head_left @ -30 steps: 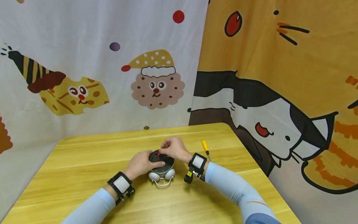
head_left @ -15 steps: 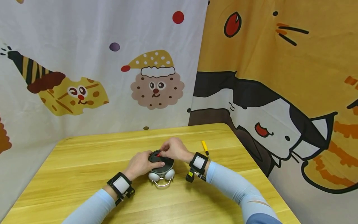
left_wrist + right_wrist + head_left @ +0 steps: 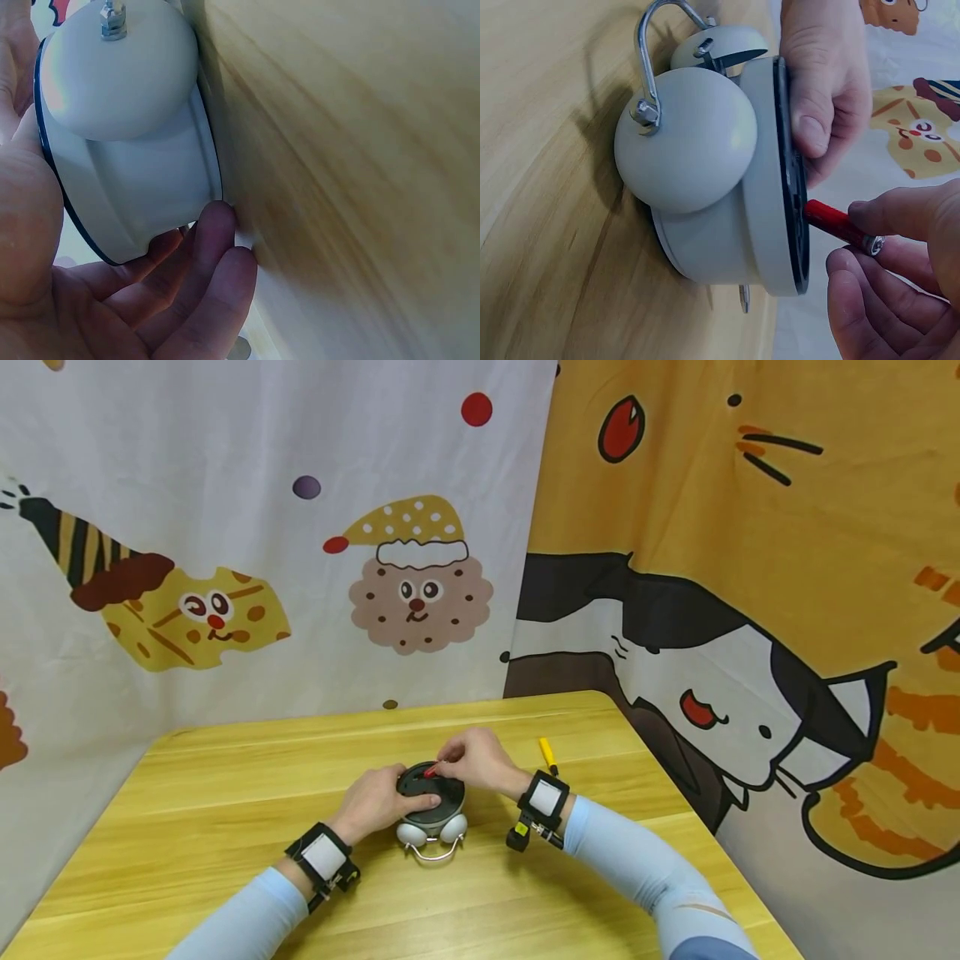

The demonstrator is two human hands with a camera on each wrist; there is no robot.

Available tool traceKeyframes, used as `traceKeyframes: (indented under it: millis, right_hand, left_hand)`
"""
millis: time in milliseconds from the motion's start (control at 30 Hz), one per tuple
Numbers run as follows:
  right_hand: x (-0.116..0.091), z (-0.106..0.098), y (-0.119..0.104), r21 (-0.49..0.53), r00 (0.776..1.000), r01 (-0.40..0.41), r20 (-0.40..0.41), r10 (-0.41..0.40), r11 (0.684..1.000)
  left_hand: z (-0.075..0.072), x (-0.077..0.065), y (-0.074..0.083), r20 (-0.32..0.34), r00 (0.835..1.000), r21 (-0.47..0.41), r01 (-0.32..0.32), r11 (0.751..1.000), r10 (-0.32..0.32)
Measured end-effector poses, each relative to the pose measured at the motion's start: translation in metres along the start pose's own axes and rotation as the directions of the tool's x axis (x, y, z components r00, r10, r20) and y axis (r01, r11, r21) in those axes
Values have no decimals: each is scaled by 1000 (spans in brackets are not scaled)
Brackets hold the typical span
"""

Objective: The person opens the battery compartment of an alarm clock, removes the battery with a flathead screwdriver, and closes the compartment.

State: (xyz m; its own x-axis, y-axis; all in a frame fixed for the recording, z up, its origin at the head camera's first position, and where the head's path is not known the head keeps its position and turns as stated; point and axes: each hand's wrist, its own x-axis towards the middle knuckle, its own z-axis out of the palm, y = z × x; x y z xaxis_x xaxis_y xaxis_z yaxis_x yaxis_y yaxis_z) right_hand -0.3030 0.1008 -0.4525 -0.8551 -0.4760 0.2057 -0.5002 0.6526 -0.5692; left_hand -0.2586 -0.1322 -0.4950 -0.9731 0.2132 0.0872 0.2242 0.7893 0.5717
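A twin-bell alarm clock (image 3: 447, 795) in pale grey lies on the table, its black back facing up and its bells towards me. My left hand (image 3: 371, 803) grips its left side; the thumb (image 3: 812, 135) lies over the back and the fingers curl round the body in the left wrist view. Between thumb and fingers, my right hand (image 3: 482, 762) pinches a red battery (image 3: 832, 219) with a silver end. The battery slants, its far end right at the clock's black back. Inside details of that back are hidden at this angle.
A screwdriver (image 3: 547, 752) with a yellow and black handle lies on the wooden table (image 3: 247, 785), beyond my right wrist and partly hidden by it. Cartoon-printed curtains (image 3: 247, 443) hang behind the table and along its right side.
My right hand and wrist have shifted slightly to the right, and the battery's held end has moved with them. The left hand and the clock stay where they were.
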Motion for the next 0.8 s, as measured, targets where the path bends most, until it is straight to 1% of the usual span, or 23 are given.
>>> traceKeyframes:
  millis: [233, 433, 567, 800]
  right_hand:
    - [-6, -7, 6, 0, 999, 7, -50, -7, 1000]
    - [-13, -12, 10, 34, 998, -17, -62, 19, 999]
    - [-15, -18, 14, 46, 996, -29, -87, 33, 999]
    - [-21, -30, 23, 54, 987, -60, -147, 67, 997]
  left_hand:
    - [0, 1, 0, 4, 1000, 16, -1, 1000, 1]
    - [0, 0, 0, 8, 1000, 15, 12, 1000, -12]
    - [0, 0, 1, 8, 1000, 19, 22, 1000, -22]
    - [0, 1, -1, -5, 1000, 19, 5, 1000, -5]
